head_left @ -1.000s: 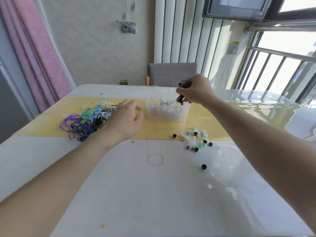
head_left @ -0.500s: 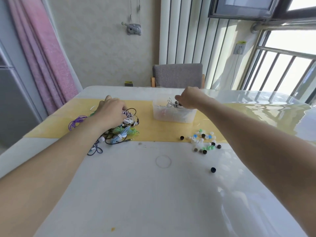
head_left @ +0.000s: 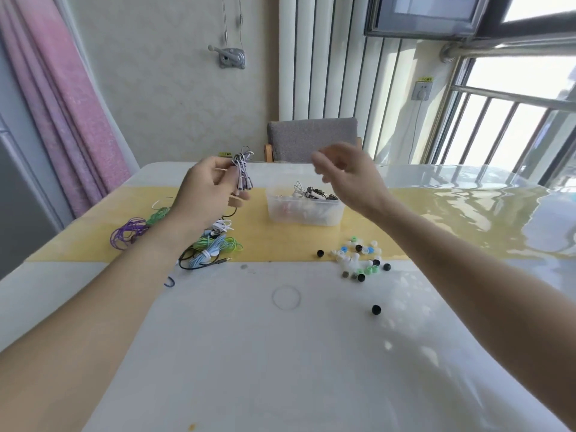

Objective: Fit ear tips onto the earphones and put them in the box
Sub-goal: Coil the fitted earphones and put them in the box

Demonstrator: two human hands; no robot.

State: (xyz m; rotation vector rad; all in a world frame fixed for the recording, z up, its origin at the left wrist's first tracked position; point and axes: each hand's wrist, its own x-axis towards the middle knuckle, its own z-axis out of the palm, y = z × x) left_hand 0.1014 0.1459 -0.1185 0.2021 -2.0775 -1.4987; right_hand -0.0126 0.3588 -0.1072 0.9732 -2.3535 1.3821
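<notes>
Above the table (head_left: pixel 280 353), left hand (head_left: pixel 205 194) grips bundled earphones (head_left: pixel 242 173)

Left hand (head_left: pixel 207 194) pinches a bundled grey earphone set (head_left: pixel 242 173) above the tabletop (head_left: pixel 280 353). Right hand (head_left: pixel 349 179), blurred, fingers loose, holds nothing over the clear box (head_left: pixel 307 208). Ear tips (head_left: pixel 358 258) scattered near right; cable pile (head_left: pixel 202 244) left.

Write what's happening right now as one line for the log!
left hand: holds bundled earphones above table | right hand: empty, open, over box | ear tips: loose on table
</notes>
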